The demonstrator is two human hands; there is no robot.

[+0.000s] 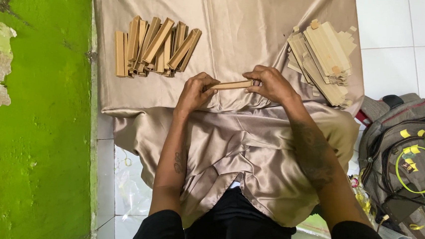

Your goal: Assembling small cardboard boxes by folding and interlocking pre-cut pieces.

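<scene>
Both hands hold one long tan box (232,85) between them, over a shiny beige cloth (238,31). The left hand (195,91) pinches the left end of the box with its fingers curled round it. The right hand (272,83) pinches the right end. The box lies flat, just above the cloth. Far to the left on the cloth sits a pile of folded boxes (153,48) like it. Far to the right lies a stack of flat card pieces (321,60), maybe unfolded boxes. A grey backpack (401,162) rests on the white floor at the right. A green wall (28,121) is on the left.
</scene>
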